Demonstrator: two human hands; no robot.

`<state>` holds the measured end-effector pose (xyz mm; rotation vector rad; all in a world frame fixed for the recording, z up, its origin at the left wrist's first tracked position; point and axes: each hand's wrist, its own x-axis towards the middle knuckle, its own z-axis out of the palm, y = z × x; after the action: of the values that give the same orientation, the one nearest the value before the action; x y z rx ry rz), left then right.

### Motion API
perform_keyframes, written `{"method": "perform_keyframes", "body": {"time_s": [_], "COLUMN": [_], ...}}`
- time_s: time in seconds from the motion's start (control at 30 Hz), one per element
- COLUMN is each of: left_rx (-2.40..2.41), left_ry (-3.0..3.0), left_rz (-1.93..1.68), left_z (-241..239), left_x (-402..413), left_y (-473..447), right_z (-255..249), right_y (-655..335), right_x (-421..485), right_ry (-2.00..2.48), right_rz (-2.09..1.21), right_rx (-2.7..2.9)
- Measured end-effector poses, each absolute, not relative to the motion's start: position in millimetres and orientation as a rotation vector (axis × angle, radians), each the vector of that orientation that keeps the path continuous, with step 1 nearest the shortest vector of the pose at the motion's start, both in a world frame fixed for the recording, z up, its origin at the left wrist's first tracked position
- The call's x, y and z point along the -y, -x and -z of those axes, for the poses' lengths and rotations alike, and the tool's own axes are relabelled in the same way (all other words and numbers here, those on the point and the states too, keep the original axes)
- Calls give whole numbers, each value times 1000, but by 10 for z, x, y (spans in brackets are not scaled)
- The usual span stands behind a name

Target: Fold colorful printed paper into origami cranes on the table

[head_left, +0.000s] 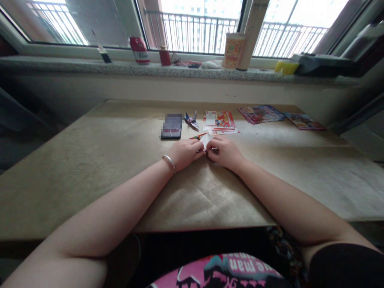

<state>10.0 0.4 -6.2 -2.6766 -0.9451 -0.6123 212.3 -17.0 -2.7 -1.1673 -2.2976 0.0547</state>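
Observation:
Between my two hands, on the table, lies a small folded piece of paper (pixel 205 140), white on the side facing me with a coloured edge at the left. My left hand (pixel 187 153), with a silver bracelet on its wrist, has its fingers closed on the paper's left side. On the right side, my right hand (pixel 225 151) pinches the paper near its front edge. The fingertips of both hands nearly meet and cover part of the folds. Just beyond them stand a folded paper figure (pixel 192 121) with pointed wings and a red-and-white printed sheet (pixel 220 122).
A phone (pixel 172 126) lies left of the paper figure on the cloth-covered table (pixel 99 160). Printed cards (pixel 262 114) are spread at the back right. Along the windowsill (pixel 180 72) stand a red can (pixel 139 51), a patterned cup (pixel 233 50) and a yellow block (pixel 286 67).

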Motion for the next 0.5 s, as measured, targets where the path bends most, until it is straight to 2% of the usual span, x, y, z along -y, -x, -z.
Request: {"method": "perform_keyframes", "body": {"time_s": [0.5], "left_rx": [961], "left_ry": [2642], "left_rz": [568], "left_z": [-31], "left_x": [96], "left_y": [-121], "right_z": [-112], "right_y": [-2273], "right_x": [189], "right_ry": [1242], "right_rz": [119], "right_rx": [2442]}}
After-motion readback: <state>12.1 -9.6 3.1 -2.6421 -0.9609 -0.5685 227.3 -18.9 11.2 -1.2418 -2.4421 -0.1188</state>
